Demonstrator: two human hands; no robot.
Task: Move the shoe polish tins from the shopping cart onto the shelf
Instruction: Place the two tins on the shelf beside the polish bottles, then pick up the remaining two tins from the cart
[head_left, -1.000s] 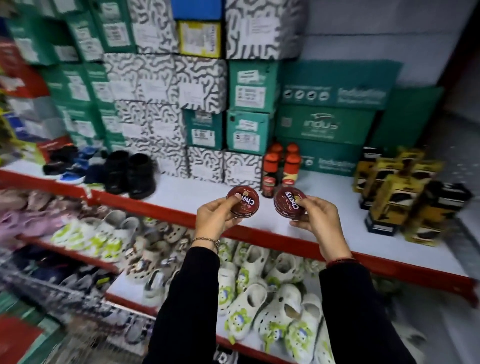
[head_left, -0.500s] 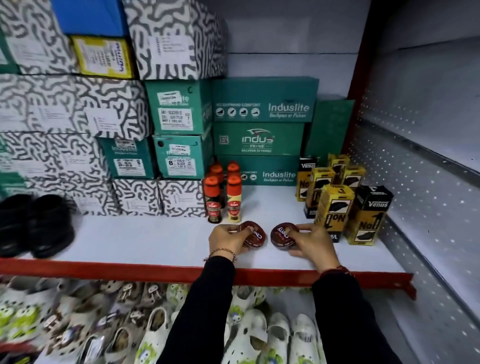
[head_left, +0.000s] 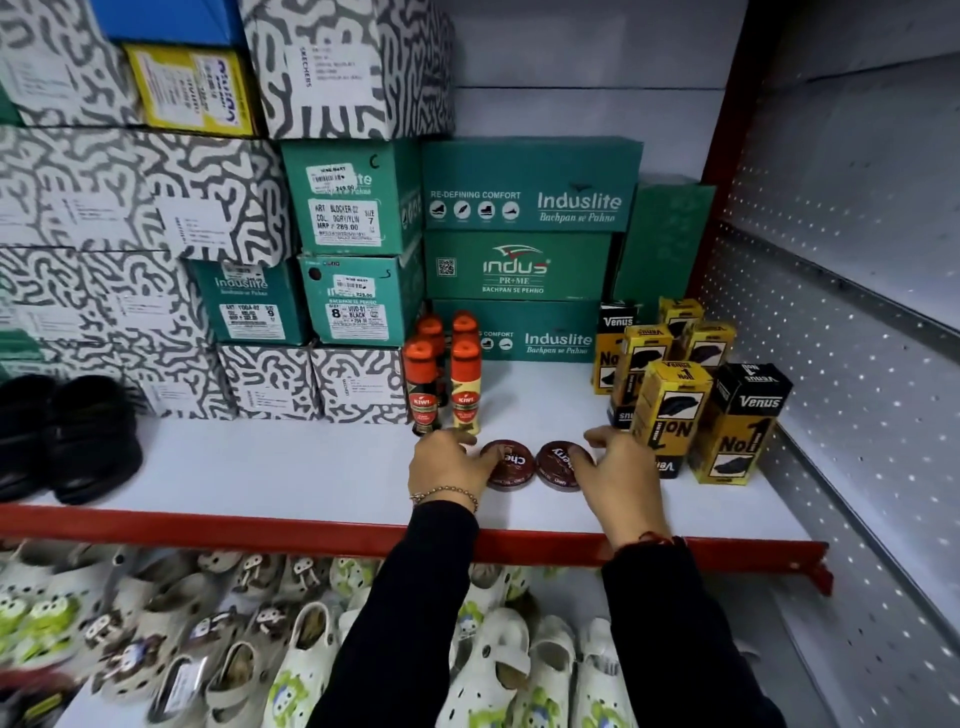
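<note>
Two round dark-red shoe polish tins lie flat side by side on the white shelf (head_left: 270, 467), near its red front edge. My left hand (head_left: 449, 467) rests on the left tin (head_left: 511, 465), fingers curled over its left rim. Fingers of my right hand (head_left: 621, 478) touch the right rim of the right tin (head_left: 558, 464). Both tins sit on the shelf surface. The shopping cart is out of view.
Orange-capped Kiwi bottles (head_left: 441, 379) stand just behind the tins. Yellow and black Venus boxes (head_left: 691, 395) crowd the right. Green and patterned shoe boxes (head_left: 358, 239) stack at the back, black shoes (head_left: 67, 436) at left. White clogs (head_left: 498, 670) fill the lower shelf.
A second ago I held both tins up in the air before the shelf. They have since come down onto the shelf, now lying flat, and the view has moved closer.
</note>
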